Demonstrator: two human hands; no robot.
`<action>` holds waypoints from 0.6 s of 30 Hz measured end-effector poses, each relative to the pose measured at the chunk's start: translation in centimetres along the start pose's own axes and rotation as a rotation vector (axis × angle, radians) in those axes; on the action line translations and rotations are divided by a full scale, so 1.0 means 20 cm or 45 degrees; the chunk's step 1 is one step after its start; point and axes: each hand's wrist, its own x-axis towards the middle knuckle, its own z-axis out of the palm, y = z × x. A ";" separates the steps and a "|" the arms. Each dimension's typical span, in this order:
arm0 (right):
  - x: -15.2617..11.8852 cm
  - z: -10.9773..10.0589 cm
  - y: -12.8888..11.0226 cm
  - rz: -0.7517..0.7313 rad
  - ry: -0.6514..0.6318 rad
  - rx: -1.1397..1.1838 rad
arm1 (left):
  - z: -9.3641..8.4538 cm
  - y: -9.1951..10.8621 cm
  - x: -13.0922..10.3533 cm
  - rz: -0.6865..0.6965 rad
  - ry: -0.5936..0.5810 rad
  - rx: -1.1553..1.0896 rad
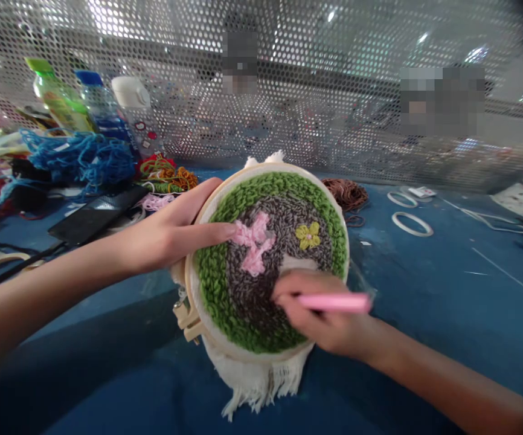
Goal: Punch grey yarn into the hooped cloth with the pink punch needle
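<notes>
Left hand (171, 235) clasps embroidery hoop (189, 275); right hand (331, 331) grips pink tool (334, 302); blue yarn (80, 160) crowds upper left, white rings (420, 233) right.

LETTERING: nothing is reading clearly | green-capped bottle (62, 103): its printing (54, 98) is blurring (too small, too soft) | blue-capped bottle (101, 104): showing nothing legible | white-lidded bottle (135, 106): its red marks (151, 135) are showing indistinctly

Left grip (175, 232) spread, right grip (322, 326) curled
</notes>
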 end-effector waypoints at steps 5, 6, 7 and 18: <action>-0.01 0.01 0.01 0.177 0.151 0.231 | 0.00 0.02 -0.02 -0.005 0.002 0.027; -0.02 0.00 0.02 0.314 0.245 0.381 | 0.00 0.02 -0.01 -0.025 0.002 0.024; -0.02 0.00 0.03 0.418 0.336 0.509 | 0.00 0.02 0.00 -0.044 0.006 0.025; -0.01 0.02 0.00 -0.029 0.009 -0.096 | 0.00 -0.01 0.02 -0.021 0.037 0.039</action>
